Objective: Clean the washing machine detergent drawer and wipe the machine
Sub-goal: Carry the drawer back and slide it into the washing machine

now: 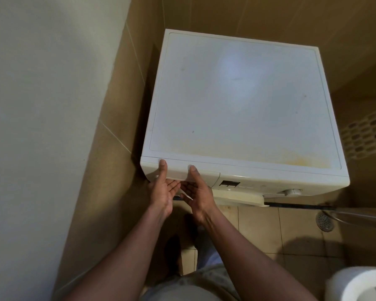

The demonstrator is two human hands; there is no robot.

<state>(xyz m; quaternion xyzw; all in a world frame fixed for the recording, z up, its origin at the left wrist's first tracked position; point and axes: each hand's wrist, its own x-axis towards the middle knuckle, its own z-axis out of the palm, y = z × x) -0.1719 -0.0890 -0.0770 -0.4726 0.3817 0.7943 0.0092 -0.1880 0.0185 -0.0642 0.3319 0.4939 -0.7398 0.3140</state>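
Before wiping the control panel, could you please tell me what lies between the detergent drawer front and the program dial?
In the head view, a small dark display lies between the detergent drawer front and the program dial.

Bare washing machine top (243,101); tiled wall (117,127) tight on its left, laundry basket (365,135) right

Floor drain (324,221) on tile floor (269,231); perforated basket (366,137) far rt; toilet-paper roll (356,283) btm rt.
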